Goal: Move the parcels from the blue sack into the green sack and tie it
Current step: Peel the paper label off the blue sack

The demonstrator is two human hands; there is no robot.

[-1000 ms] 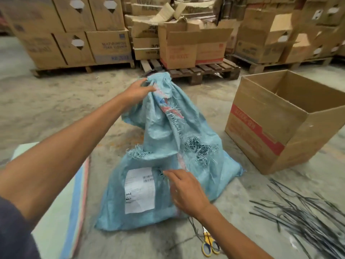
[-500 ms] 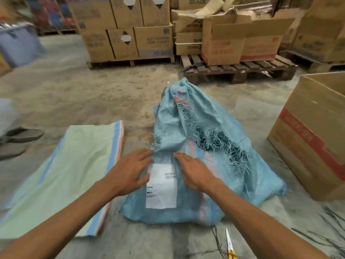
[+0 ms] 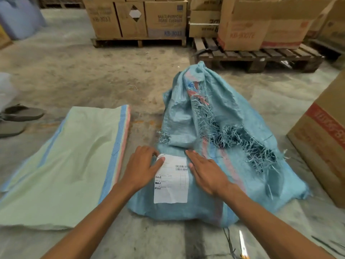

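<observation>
Both our hands lay flat on the blue sack (image 3: pixel 214 128), which slumped on the floor at our twelve o'clock: left hand (image 3: pixel 141 169) with fingers spread at the white label (image 3: pixel 170 181)'s nine o'clock edge, right hand (image 3: pixel 207 172) with fingers straight and close together at its three o'clock, neither pinching anything. The woven cloth looked soft, slick and frayed, its bulging base suggesting weighty parcels, so we judged the gathered neck at twelve o'clock the surest hold, clear of the torn fringe. The green sack (image 3: pixel 65 165) lay flat and limp at our nine o'clock.
</observation>
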